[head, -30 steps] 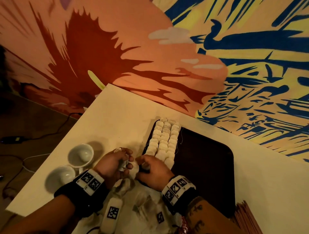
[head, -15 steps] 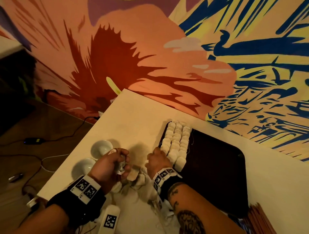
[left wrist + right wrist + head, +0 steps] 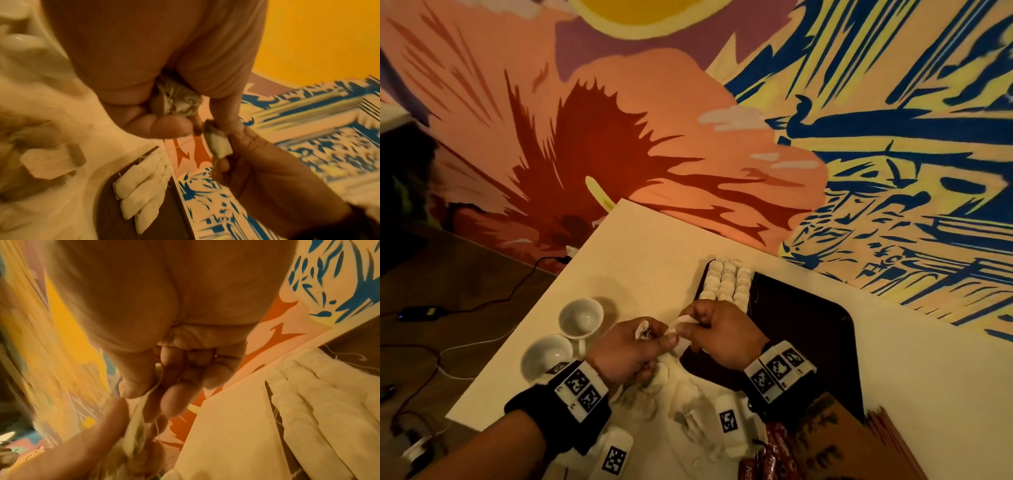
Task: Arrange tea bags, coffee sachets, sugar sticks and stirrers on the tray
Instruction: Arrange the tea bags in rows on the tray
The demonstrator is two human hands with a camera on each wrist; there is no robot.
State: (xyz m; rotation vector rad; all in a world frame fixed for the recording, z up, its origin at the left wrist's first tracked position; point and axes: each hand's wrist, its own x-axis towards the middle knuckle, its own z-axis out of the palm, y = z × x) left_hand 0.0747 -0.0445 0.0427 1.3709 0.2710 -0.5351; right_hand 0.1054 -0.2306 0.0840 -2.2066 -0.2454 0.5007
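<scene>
A dark tray (image 3: 808, 329) lies on the white table (image 3: 640, 260), with rows of white tea bags (image 3: 727, 284) along its left edge. My left hand (image 3: 654, 337) hovers just left of the tray and grips a crumpled bunch of tea bags (image 3: 179, 99) in its palm. My right hand (image 3: 690, 323) meets it and pinches a single tea bag (image 3: 218, 142) between thumb and fingers. In the right wrist view that tea bag (image 3: 139, 418) hangs beside a left finger. Loose tea bags (image 3: 688, 407) are piled under the hands.
Two white cups (image 3: 580, 317) (image 3: 546, 356) stand left of my left hand near the table's left edge. Red sachets (image 3: 767, 455) lie at the near edge, and brown sticks (image 3: 887, 431) lie at the bottom right. The painted wall runs behind the table.
My right hand has left the near end of the tea bag rows and risen to meet the left hand, now pinching a tea bag there. The left hand lifted slightly.
</scene>
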